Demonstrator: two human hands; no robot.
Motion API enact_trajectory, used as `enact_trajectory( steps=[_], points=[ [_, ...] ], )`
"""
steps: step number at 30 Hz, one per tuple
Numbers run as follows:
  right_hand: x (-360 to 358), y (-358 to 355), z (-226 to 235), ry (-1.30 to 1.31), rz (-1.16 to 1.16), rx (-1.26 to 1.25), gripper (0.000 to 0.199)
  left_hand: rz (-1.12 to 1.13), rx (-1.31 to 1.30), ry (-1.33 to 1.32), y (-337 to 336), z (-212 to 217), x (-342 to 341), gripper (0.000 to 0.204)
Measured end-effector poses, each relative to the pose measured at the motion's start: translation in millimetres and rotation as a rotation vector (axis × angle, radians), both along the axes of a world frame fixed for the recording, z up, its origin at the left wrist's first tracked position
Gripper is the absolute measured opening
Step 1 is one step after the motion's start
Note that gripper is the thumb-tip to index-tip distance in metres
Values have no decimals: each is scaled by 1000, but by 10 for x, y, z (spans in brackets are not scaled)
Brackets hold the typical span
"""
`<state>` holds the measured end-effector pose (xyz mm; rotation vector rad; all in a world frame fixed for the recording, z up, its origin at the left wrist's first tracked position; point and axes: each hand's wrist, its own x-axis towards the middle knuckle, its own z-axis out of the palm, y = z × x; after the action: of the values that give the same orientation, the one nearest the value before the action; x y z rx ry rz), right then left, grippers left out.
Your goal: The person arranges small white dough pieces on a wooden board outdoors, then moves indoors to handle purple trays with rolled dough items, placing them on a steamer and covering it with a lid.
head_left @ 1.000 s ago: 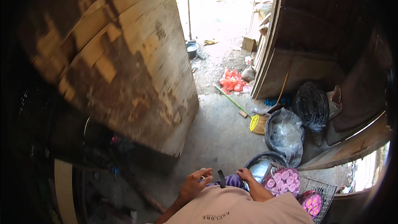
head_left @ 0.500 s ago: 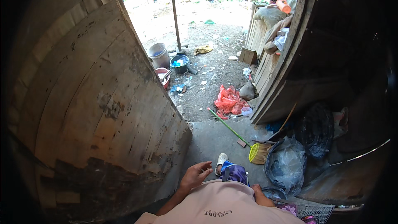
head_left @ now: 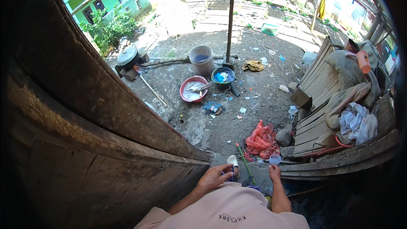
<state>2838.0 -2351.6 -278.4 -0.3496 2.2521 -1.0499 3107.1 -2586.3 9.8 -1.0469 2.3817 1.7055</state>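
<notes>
Down low, left hand (head_left: 214,177) grip pinches a purple cloth (head_left: 231,175); right hand (head_left: 274,171) pinches a clear cup (head_left: 275,159) near the bench (head_left: 316,80) edge.

The way ahead was hemmed on the left by a curved wooden wall (head_left: 106,144) and on the right by a stack of planks (head_left: 322,123). Between them a narrow gap was left, partly taken up by a white sandal (head_left: 232,161), a green-handled broom (head_left: 245,163) and a red plastic bag (head_left: 263,140). Beyond, open dirt ground (head_left: 220,25) was seen, interrupted by a pole (head_left: 230,21), a grey bucket (head_left: 202,59) and two basins.
</notes>
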Motion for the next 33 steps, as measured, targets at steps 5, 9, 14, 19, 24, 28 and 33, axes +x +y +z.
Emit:
enact_trajectory(
  steps=[5,9,14,19,24,28,33],
  points=[
    [-364,-155,-393,-158,-139,322,36,171,-5,64,-943,-29,-599,44],
    [-734,-672,-222,-48,222,559,42,315,31,82,-1518,5,-843,47],
    [-1727,-2121,-346,39,534,551,43,725,111,90,-2134,-351,-877,45],
    [-2721,-4689,-402,173,760,506,43,954,-22,86,-2892,-496,-1140,48],
    [-2819,-7257,-258,219,921,137,40,1055,-18,89,-3405,-397,-1164,47],
    [-2072,-8439,45,188,1002,79,45,1238,56,48,-3848,-680,-892,45],
    [-1222,-9133,-465,194,1343,152,46,1372,-29,147,-4769,-956,-190,45]
  ],
)
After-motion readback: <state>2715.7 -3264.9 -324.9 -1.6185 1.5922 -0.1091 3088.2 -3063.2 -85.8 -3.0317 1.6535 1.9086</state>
